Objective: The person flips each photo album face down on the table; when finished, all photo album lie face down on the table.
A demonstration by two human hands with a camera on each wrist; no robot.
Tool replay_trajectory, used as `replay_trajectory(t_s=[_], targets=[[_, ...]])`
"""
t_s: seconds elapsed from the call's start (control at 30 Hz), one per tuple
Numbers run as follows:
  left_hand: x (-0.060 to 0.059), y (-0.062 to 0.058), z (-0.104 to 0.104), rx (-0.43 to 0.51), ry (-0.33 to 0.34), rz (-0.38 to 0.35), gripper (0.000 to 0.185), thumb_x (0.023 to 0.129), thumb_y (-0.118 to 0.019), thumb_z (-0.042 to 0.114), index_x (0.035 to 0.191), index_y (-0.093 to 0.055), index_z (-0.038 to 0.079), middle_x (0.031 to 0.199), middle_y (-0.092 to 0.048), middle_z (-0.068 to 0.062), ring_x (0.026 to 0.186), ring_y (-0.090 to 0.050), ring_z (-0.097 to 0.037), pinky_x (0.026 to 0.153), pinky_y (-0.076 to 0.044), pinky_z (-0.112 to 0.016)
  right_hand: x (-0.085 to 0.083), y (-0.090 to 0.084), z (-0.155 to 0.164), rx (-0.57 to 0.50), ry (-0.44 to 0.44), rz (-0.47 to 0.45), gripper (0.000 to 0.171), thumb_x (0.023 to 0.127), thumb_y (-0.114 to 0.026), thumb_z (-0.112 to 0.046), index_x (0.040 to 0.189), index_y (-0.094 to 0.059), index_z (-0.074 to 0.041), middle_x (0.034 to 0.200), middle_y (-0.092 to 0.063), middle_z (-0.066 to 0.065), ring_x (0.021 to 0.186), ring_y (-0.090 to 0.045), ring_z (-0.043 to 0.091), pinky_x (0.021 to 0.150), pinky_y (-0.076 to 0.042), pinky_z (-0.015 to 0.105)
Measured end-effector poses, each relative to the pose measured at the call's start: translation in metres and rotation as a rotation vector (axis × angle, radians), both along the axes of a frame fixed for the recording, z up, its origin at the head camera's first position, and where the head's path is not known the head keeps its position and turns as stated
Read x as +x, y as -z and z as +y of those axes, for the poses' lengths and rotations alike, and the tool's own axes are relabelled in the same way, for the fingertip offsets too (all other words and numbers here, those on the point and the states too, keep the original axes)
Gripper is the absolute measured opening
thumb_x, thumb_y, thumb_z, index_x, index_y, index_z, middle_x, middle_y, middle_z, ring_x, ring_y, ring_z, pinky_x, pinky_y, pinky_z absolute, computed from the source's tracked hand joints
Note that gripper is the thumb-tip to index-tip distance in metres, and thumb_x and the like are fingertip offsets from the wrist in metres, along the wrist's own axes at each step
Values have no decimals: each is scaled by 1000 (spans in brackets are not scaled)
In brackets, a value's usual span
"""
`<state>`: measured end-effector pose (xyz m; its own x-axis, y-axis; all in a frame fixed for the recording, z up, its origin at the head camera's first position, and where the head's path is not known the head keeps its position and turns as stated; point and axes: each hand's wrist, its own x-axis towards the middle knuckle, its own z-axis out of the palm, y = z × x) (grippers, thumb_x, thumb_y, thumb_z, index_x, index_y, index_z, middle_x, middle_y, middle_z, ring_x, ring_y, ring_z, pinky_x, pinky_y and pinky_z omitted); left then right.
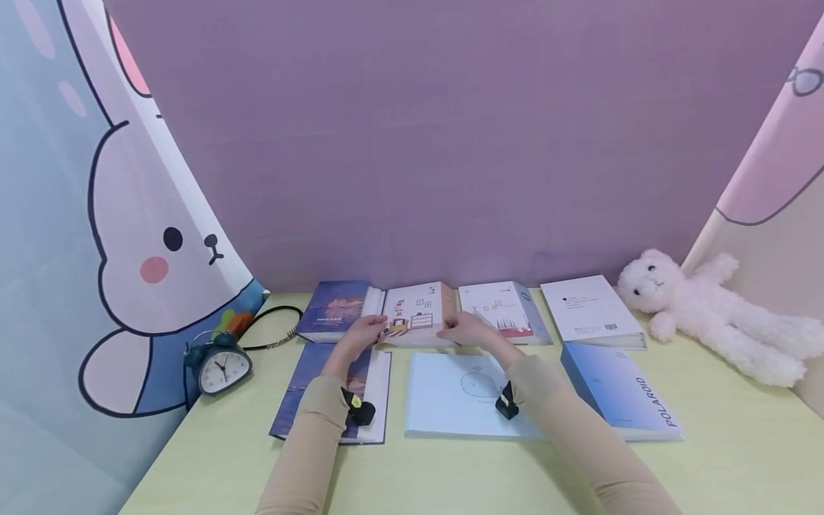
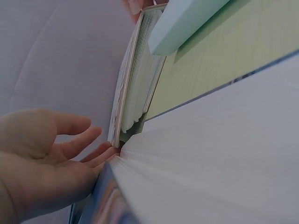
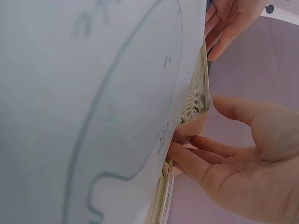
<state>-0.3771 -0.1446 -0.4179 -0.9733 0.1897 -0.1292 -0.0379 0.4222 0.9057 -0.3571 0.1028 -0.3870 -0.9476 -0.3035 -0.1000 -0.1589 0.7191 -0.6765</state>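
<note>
blue book (image 1: 621, 392) marked POLAROID, other covers illegible

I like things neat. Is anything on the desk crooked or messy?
Mostly neat. The books lie flat in two rows. Only the pink book between the left hand and right hand looks odd: its cover is lifted off the pages. Nothing looks spilled or torn.
</note>
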Motion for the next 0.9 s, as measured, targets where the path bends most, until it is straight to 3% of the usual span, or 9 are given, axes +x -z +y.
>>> replay_trajectory(t_s=[0.1, 0.17, 0.6, 0.9], targets=[[-1, 1, 1, -26, -18, 14, 44, 95, -50, 8, 138, -43, 2, 140, -44, -20, 118, -49, -31, 100, -41, -47, 1, -1, 0, -15, 10, -3, 16, 91, -60, -24, 94, -59, -8, 77, -52, 1, 72, -49, 16, 61, -38, 24], [-1, 2, 2, -54, -28, 22, 46, 91, -54, 4, 137, -46, 4, 142, -42, -19, 129, -41, -36, 105, -37, -51, 1, -1, -1, -22, 18, -9, 17, 92, -60, -24, 96, -60, -8, 78, -53, 2, 74, -50, 17, 62, -39, 25], [0, 5, 4, -79, -90, 4, 47, 87, -61, 4, 133, -51, 7, 140, -45, -20, 128, -42, -37, 107, -32, -55, -3, 2, -1, -11, 43, -7, 16, 91, -61, -24, 93, -58, -8, 79, -53, 2, 74, -50, 15, 62, -40, 23], [-4, 6, 3, -102, -59, 27, 49, 86, -65, 10, 133, -52, 7, 141, -43, -19, 130, -40, -37, 107, -31, -56, -2, 2, -2, -6, 63, 7, 18, 92, -60, -23, 100, -60, -7, 85, -56, 4, 78, -52, 16, 64, -42, 24]])
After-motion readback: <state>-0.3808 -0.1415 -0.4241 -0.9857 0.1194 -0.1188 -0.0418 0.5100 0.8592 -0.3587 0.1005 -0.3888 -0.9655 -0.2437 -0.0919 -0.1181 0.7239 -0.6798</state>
